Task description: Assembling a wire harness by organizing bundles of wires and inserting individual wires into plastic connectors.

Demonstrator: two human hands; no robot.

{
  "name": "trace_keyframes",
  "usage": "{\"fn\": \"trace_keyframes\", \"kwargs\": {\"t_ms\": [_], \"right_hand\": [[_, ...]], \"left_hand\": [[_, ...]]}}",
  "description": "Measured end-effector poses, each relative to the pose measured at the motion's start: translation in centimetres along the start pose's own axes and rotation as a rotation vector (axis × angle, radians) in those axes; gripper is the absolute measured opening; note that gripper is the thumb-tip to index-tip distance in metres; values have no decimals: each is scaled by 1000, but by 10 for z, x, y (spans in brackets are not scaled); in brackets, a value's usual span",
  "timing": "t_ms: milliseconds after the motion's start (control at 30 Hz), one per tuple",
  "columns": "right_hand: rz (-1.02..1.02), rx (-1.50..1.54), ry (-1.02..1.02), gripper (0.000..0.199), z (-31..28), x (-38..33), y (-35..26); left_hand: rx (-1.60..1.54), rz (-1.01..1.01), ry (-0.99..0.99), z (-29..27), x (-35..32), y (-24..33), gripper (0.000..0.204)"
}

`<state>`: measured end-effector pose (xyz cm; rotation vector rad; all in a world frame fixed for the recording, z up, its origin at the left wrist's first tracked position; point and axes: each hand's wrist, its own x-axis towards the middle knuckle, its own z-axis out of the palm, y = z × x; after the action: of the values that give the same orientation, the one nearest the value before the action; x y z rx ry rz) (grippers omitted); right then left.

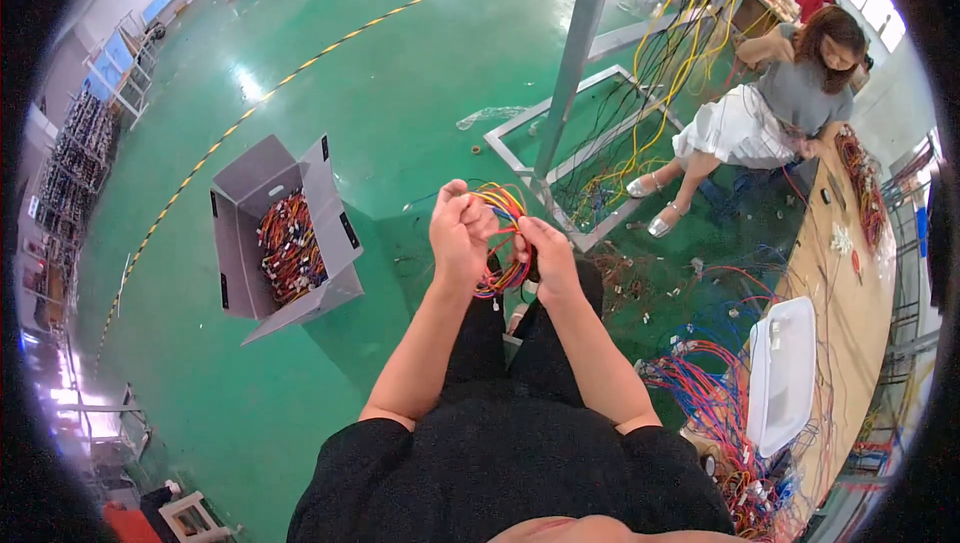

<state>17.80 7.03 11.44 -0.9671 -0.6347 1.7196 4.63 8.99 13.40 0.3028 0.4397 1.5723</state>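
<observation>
In front of my lap I hold a looped coil of thin wires (505,201), red, yellow, blue and dark, with small white connectors hanging at its lower end. My left hand (460,235) is closed at the coil's left side, its fingers curled against the strands; exactly which strands it pinches is hidden. On the other side, my right hand (548,257) grips the coil between thumb and fingers. A loose thin wire end sticks out to the left of my left hand.
An open grey box (232,243) holding many bundled wires stands on the green floor at left. At right are a wooden table (850,343), a white plastic tray (782,373) and heaped wires (700,383). A seated person (770,113) works beyond a metal frame (570,73) draped with cables.
</observation>
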Motion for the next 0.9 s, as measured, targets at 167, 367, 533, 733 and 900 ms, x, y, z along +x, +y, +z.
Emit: {"fn": "trace_keyframes", "kwargs": {"t_ms": [167,367,533,733,900], "right_hand": [[-45,-560,-128,19,3,4,13],[-498,-545,-184,22,-23,40,83],[31,-222,-318,20,-5,21,49],[91,17,-296,11,11,7,50],[227,313,-309,21,8,21,76]], "left_hand": [[111,9,6,3,-4,8,21],[604,168,24,23,-44,-14,22],[805,156,75,36,-53,7,23],[102,2,318,-56,7,38,20],[-95,-224,426,-115,27,20,7]]}}
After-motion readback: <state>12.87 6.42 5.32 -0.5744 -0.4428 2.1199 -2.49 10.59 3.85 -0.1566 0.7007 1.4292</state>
